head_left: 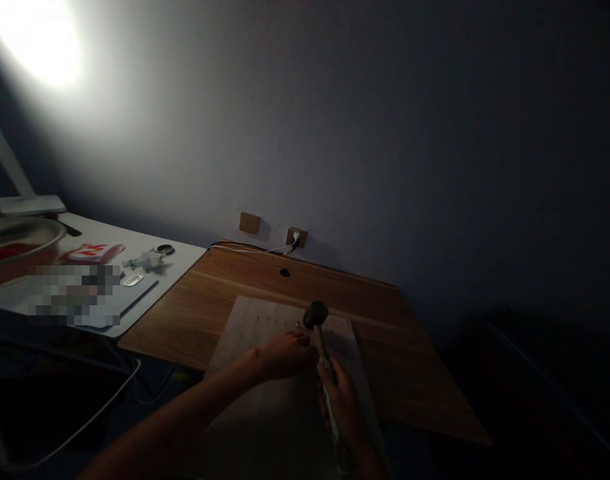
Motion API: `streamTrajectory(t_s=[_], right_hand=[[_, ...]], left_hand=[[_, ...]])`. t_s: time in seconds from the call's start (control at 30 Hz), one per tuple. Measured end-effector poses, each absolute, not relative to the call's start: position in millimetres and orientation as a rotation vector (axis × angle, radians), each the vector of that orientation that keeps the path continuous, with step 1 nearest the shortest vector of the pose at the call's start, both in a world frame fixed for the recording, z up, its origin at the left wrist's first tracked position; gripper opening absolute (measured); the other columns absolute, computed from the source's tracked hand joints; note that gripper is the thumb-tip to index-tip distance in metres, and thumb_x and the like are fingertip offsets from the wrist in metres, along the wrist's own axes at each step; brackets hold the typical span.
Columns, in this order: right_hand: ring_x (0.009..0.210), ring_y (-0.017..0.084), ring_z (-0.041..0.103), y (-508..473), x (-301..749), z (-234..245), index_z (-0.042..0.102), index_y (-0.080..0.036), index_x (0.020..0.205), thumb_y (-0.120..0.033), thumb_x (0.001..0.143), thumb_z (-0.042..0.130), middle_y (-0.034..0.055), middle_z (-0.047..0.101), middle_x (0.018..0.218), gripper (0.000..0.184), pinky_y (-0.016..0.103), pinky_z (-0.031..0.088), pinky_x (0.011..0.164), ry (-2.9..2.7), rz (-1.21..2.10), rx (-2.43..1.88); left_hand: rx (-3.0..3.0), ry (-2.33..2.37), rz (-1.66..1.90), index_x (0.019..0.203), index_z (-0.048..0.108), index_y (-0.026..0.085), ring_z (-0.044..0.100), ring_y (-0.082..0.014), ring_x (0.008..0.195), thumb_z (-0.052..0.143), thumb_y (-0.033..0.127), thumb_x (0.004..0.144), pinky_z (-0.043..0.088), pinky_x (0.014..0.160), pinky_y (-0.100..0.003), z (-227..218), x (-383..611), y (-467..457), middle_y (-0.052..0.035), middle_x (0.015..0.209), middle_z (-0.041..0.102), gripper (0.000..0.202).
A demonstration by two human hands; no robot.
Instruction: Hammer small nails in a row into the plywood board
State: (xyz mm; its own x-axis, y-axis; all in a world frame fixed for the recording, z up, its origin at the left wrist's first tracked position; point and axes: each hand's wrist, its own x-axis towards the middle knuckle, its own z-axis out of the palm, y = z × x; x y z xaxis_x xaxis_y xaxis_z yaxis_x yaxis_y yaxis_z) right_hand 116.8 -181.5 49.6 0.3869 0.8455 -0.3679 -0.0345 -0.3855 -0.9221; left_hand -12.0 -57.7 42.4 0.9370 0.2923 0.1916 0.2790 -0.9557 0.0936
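Observation:
A mallet (pixel 316 315) with a dark, blunt head and a long handle is gripped by my right hand (pixel 341 400). Its head is raised just beyond my left hand (pixel 287 355), whose fingers are curled low over a pale board (pixel 245 333). Whatever those fingertips pinch, if anything, is too dark and small to make out. Several small nail-like points (pixel 269 320) stand in a row along the far part of the board. Another small upright piece (pixel 297 325) shows just past my left fingers, near the mallet head.
The board lies on a brown wooden table (pixel 375 373) against a wall with two sockets, one holding a white plug (pixel 296 237) and cable. On a white table (pixel 135 237) at left are a lamp base (pixel 31 204), a large clear bowl (pixel 59 230), and crumpled plastic (pixel 147 261).

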Motion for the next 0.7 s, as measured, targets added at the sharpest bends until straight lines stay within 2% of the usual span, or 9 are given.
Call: streamTrajectory(t_s=[0.2, 0.3, 0.4, 0.57, 0.7], right_hand=[[0.036, 0.008, 0.042, -186, 120, 45, 0.050, -0.023, 0.126, -0.077, 0.070, 0.061, -0.0088, 0.050, 0.061, 0.078, 0.017, 0.029, 0.029, -0.738, 1.130, -1.729], [0.035, 0.007, 0.040, -185, 120, 45, 0.052, -0.023, 0.120, -0.076, 0.071, 0.061, -0.0086, 0.050, 0.063, 0.074, 0.017, 0.027, 0.029, -0.773, 1.124, -1.705], [0.034, 0.006, 0.038, -184, 120, 48, 0.052, -0.023, 0.114, -0.078, 0.068, 0.061, -0.0094, 0.050, 0.061, 0.072, 0.018, 0.028, 0.028, -0.792, 1.142, -1.682], [0.034, 0.007, 0.037, -184, 119, 53, 0.049, -0.024, 0.091, -0.080, 0.066, 0.060, -0.0111, 0.044, 0.054, 0.062, 0.017, 0.026, 0.028, -0.800, 1.144, -1.688], [0.035, 0.007, 0.038, -185, 119, 55, 0.049, -0.024, 0.089, -0.079, 0.069, 0.058, -0.0102, 0.046, 0.054, 0.059, 0.017, 0.027, 0.029, -0.808, 1.120, -1.722]], left_hand=[[2.886, 0.414, 0.222, 0.094, 0.066, 0.015, 0.066, -0.0205, 0.082, 0.056, 0.013, 0.088, 0.051, 0.072, -0.028, 44, -9, -52, -0.0095, 0.091, 0.068, 0.012], [2.740, 0.421, 0.234, 0.091, 0.066, 0.016, 0.064, -0.0173, 0.079, 0.054, 0.013, 0.089, 0.049, 0.069, -0.025, 48, -13, -48, -0.0085, 0.094, 0.067, 0.012], [2.598, 0.408, 0.338, 0.085, 0.065, 0.017, 0.063, -0.0151, 0.079, 0.056, 0.007, 0.084, 0.048, 0.071, -0.023, 50, -21, -42, -0.0053, 0.091, 0.067, 0.013], [2.348, 0.639, 0.659, 0.093, 0.068, 0.017, 0.062, -0.0127, 0.078, 0.055, 0.003, 0.081, 0.047, 0.072, -0.021, 42, -37, -16, -0.0040, 0.092, 0.068, 0.022], [2.239, 0.891, 0.734, 0.086, 0.068, 0.016, 0.060, -0.0113, 0.071, 0.051, 0.000, 0.076, 0.046, 0.068, -0.021, 33, -46, 0, -0.0024, 0.085, 0.068, 0.025]])
